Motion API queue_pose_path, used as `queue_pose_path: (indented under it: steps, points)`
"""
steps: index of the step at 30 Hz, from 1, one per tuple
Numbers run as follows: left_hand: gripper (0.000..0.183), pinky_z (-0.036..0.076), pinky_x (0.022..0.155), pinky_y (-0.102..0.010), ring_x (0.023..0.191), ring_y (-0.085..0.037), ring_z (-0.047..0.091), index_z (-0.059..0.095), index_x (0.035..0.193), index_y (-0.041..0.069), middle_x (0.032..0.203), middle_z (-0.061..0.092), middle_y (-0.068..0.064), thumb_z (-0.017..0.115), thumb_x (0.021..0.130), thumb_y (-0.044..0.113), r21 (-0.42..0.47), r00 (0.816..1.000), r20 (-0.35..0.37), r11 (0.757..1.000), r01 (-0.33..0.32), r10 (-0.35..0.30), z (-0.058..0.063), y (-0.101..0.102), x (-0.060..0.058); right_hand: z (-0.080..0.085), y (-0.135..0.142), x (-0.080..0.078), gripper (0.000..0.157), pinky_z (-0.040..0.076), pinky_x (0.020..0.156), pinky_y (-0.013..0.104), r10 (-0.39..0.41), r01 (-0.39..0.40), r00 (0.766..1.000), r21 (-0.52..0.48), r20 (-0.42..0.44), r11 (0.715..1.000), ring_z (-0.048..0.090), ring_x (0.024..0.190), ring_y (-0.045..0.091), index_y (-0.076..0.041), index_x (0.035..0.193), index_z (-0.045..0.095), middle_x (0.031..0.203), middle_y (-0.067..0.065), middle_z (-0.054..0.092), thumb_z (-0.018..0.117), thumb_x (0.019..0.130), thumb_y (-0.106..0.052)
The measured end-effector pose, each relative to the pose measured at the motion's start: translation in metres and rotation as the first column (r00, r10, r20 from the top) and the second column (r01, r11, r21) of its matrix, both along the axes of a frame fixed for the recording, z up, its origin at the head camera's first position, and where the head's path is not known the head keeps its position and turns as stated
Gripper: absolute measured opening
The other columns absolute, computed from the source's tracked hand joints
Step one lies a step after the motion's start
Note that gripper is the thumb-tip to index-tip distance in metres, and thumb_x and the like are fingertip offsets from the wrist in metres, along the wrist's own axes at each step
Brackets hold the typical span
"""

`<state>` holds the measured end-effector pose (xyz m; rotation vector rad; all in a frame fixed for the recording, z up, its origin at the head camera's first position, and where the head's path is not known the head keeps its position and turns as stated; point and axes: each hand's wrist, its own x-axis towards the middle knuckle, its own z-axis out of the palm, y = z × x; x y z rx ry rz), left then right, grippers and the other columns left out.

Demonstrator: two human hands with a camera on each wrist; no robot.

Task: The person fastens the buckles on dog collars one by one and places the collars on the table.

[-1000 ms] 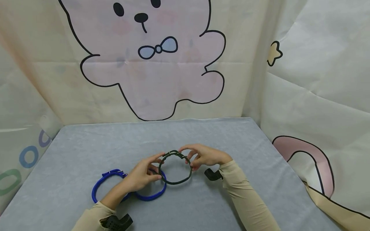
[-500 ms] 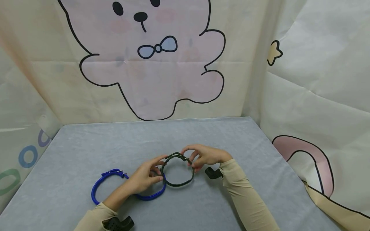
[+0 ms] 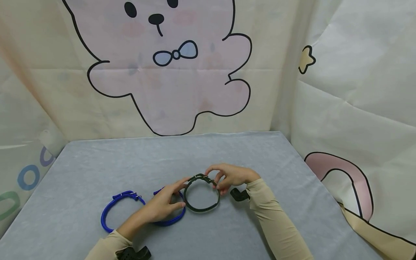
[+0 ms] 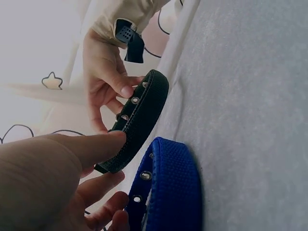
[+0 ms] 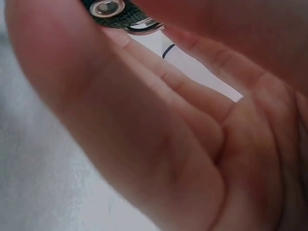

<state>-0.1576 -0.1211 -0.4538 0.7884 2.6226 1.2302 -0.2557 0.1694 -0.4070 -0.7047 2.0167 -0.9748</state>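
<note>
A dark green dog collar (image 3: 202, 210), buckled into a ring, is between the two hands over the grey table. My left hand (image 3: 161, 205) holds its left side, with the thumb (image 4: 108, 143) on the band in the left wrist view. On the opposite side my right hand (image 3: 234, 174) pinches the collar near its buckle. Metal eyelets line the band. Beneath the left hand lies a blue collar (image 3: 169, 222), partly covered by that hand. Another blue collar (image 3: 103, 217) rests farther left, behind the left forearm in the head view.
The table (image 3: 247, 151) is covered with grey cloth. A dark wrist camera (image 3: 239, 195) is strapped at the right cuff, another (image 3: 133, 254) at the left. Printed curtains (image 3: 208, 90) enclose the back and sides.
The green collar has shifted slightly right and toward the person, with both hands still at it. The left hand has turned a little, showing more of the blue collar beneath. The other blue collar stays put.
</note>
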Motion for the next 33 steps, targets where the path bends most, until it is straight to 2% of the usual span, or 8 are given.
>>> queue_pose_path:
  steps: [2,6,9,17,24,33]
  points:
    - [0.076,0.046,0.091,-0.044,0.124,-0.034,0.054,0.031,0.16,0.02,0.149,0.056,-0.012,0.072,0.095,0.022,-0.018,1.0,0.002,1.0,0.005,-0.005,0.0,0.0,0.001,0.0,0.0,0.0,0.056,0.062,0.075,0.049,-0.007,0.007,1.0,0.003,0.004,1.0,0.071,0.071,0.022,-0.018,0.142,0.05,0.108,0.025,0.07,0.059,0.094,0.01]
    - [0.079,0.041,0.084,-0.034,0.124,-0.03,0.049,0.027,0.161,0.029,0.154,0.052,-0.006,0.071,0.096,0.027,-0.051,0.999,0.033,0.999,-0.002,0.004,0.001,0.0,0.004,0.0,0.001,0.0,0.055,0.062,0.074,0.049,-0.008,0.008,1.0,-0.002,0.014,1.0,0.071,0.07,0.023,-0.015,0.142,0.049,0.107,0.026,0.069,0.059,0.094,0.011]
    - [0.079,0.04,0.084,-0.035,0.124,-0.028,0.047,0.025,0.161,0.032,0.155,0.05,-0.003,0.07,0.096,0.027,-0.055,0.998,0.058,0.998,-0.003,0.006,0.002,0.001,0.005,-0.002,0.002,-0.001,0.055,0.062,0.073,0.046,-0.017,0.017,1.0,0.004,0.021,1.0,0.071,0.069,0.022,-0.016,0.141,0.051,0.106,0.025,0.07,0.059,0.094,0.011]
    - [0.071,0.04,0.085,-0.036,0.121,-0.028,0.047,0.033,0.16,0.019,0.151,0.054,-0.007,0.067,0.098,0.031,-0.055,0.999,0.054,0.998,0.005,-0.002,0.002,-0.001,0.004,-0.009,0.0,-0.001,0.053,0.062,0.071,0.041,-0.042,0.041,0.999,0.021,0.035,0.999,0.07,0.069,0.02,-0.021,0.138,0.054,0.104,0.021,0.07,0.059,0.094,0.01]
    - [0.066,0.04,0.089,-0.036,0.113,-0.021,0.046,0.039,0.157,0.018,0.147,0.058,-0.003,0.066,0.099,0.033,-0.067,0.998,0.059,0.998,-0.004,0.007,0.001,0.0,0.004,-0.013,0.0,-0.002,0.053,0.062,0.069,0.039,-0.031,0.031,1.0,0.037,0.005,0.999,0.069,0.067,0.018,-0.017,0.138,0.054,0.1,0.015,0.063,0.058,0.094,0.011]
    - [0.061,0.041,0.088,-0.034,0.113,-0.023,0.048,0.046,0.153,0.015,0.143,0.061,-0.008,0.065,0.099,0.035,-0.076,0.998,0.061,0.997,0.003,0.002,0.001,-0.002,0.003,-0.015,-0.003,-0.002,0.051,0.061,0.065,0.033,-0.002,0.004,1.0,0.063,-0.031,0.998,0.069,0.068,0.018,-0.015,0.141,0.055,0.099,0.012,0.06,0.058,0.096,0.008]
